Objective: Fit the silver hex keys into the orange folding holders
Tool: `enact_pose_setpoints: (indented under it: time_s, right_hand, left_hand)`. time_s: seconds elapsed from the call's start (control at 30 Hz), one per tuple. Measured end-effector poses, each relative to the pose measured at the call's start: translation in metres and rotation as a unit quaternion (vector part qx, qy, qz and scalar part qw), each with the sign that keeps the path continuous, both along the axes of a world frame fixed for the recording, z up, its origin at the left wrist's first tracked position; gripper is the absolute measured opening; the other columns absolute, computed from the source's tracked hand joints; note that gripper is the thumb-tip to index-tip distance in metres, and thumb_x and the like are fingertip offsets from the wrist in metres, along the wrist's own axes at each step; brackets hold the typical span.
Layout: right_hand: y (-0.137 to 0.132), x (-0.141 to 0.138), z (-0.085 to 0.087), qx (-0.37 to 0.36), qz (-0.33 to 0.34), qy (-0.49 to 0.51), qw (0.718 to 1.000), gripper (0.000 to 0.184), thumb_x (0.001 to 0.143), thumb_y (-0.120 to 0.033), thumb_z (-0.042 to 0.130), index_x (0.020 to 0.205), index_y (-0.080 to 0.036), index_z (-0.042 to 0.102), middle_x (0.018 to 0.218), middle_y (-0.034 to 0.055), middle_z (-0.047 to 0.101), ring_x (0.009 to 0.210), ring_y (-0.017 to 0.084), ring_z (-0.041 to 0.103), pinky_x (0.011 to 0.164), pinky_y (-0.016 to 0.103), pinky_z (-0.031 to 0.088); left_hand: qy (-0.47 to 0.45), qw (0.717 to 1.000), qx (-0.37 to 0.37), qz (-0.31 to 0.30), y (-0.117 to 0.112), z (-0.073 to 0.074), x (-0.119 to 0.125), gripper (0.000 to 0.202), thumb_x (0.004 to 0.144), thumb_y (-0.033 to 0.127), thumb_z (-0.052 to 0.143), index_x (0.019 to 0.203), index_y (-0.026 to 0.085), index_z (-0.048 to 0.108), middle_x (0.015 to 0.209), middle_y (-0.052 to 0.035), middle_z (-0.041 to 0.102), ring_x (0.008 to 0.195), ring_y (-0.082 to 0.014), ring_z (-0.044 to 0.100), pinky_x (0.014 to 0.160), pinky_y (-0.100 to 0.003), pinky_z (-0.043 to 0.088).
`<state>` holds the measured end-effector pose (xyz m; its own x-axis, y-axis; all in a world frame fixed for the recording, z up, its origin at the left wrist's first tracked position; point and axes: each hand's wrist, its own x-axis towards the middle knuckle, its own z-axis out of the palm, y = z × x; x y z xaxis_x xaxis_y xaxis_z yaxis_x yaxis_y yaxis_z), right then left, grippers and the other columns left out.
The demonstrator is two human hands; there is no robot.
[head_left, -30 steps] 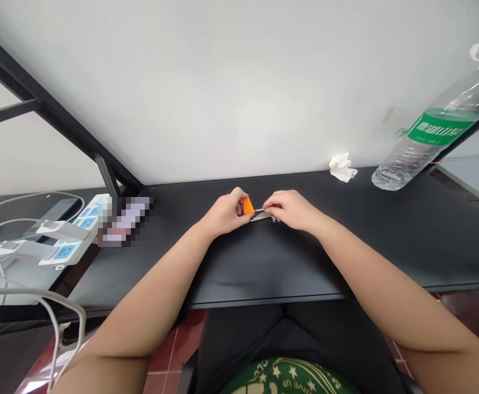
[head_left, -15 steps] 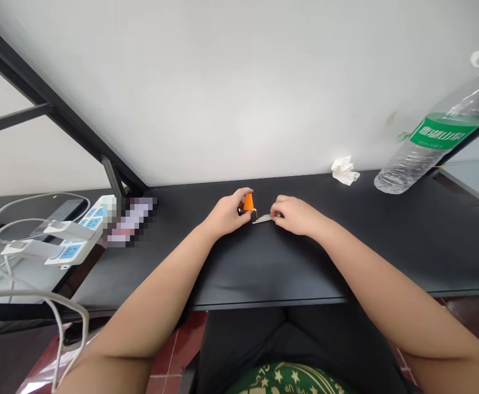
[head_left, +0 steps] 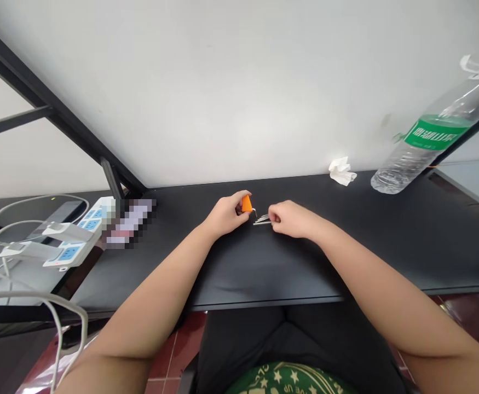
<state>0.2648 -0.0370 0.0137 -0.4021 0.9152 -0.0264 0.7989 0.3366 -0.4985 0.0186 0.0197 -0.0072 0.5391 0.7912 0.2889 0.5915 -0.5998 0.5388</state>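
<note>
— Hands first: where are they?
— Head view: both rest mid-table on a black table (head_left: 387,241). The left hand (head_left: 225,214) has its fingers closed around a small orange holder (head_left: 246,203). The right hand (head_left: 290,218), just to its right, pinches a bundle of thin metal keys (head_left: 261,220) lying between the two hands.
— Anything else nearby?
— A crumpled tissue (head_left: 341,170) and a clear water bottle (head_left: 423,142) at the far right; a white power strip (head_left: 77,235) with cables at the left.
</note>
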Motion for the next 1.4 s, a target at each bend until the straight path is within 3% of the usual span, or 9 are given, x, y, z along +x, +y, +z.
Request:
enact_pose_setpoints:
  time_s: [0.17,0.4,0.5,0.7,1.03,1.23,1.4]
  right_hand:
    - [0.01,0.018,0.007,0.039,-0.029,0.166,0.985,0.01,0.089,-0.017,0.061,0.088,-0.021,0.07,0.079,-0.0006,0.068,0.068,0.014,0.06,0.066,0.027,0.044]
    - [0.009,0.009,0.002,0.083,-0.022,0.188,0.978,0.019,0.089,-0.012,0.058,0.087,-0.019,0.075,0.084,0.0015,0.067,0.07,0.013,0.061,0.071,0.028,0.046]
    - [0.01,0.008,0.001,0.059,-0.035,0.21,0.975,0.018,0.088,-0.013,0.06,0.087,-0.019,0.077,0.087,0.0021,0.069,0.068,0.013,0.061,0.068,0.028,0.048]
    - [0.013,0.012,-0.006,-0.057,-0.062,0.265,0.961,0.017,0.089,-0.022,0.062,0.094,-0.021,0.077,0.077,0.0009,0.068,0.059,0.013,0.06,0.055,0.026,0.048]
    - [0.013,0.011,-0.002,-0.034,-0.054,0.231,0.971,0.018,0.09,-0.024,0.062,0.092,-0.021,0.079,0.087,0.0016,0.072,0.064,0.012,0.061,0.062,0.026,0.048]
    - [0.008,0.01,0.001,-0.049,-0.063,0.223,0.971,0.016,0.088,-0.023,0.062,0.092,-0.02,0.078,0.073,0.0,0.068,0.058,0.012,0.058,0.058,0.026,0.047]
    - [0.003,-0.006,-0.004,-0.133,-0.089,0.312,0.936,0.01,0.086,-0.024,0.07,0.092,-0.018,0.074,0.065,0.0001,0.065,0.053,0.012,0.057,0.052,0.025,0.048]
  left_hand:
    - [-0.008,1.0,0.01,-0.002,0.0,0.002,-0.001,0.046,0.087,0.034,0.067,0.131,0.023,0.062,0.087,0.0014,0.068,0.074,-0.0139,0.063,0.08,-0.029,0.057]
    - [0.003,1.0,0.024,-0.011,0.001,0.0,-0.001,0.047,0.087,0.034,0.067,0.133,0.024,0.062,0.084,0.002,0.067,0.076,-0.0149,0.064,0.082,-0.029,0.056]
    - [0.011,0.999,0.036,-0.012,0.001,0.003,-0.001,0.047,0.087,0.035,0.066,0.132,0.024,0.062,0.085,0.0017,0.068,0.074,-0.0144,0.063,0.081,-0.029,0.056]
    - [0.02,0.999,0.024,-0.04,-0.002,0.007,-0.003,0.045,0.085,0.034,0.067,0.13,0.025,0.066,0.083,0.0015,0.069,0.073,-0.0152,0.064,0.078,-0.028,0.055]
    - [0.051,0.996,0.004,-0.069,-0.004,0.013,-0.005,0.045,0.083,0.031,0.067,0.128,0.026,0.067,0.078,0.0031,0.066,0.067,-0.0143,0.062,0.071,-0.027,0.053]
    - [0.062,0.996,0.001,-0.063,-0.009,0.015,-0.003,0.044,0.082,0.031,0.067,0.126,0.026,0.067,0.082,0.0026,0.068,0.069,-0.015,0.063,0.071,-0.027,0.052]
    - [0.054,0.997,0.022,-0.049,-0.013,0.015,0.002,0.04,0.085,0.031,0.064,0.125,0.026,0.064,0.086,0.0018,0.072,0.073,-0.0162,0.065,0.076,-0.029,0.052]
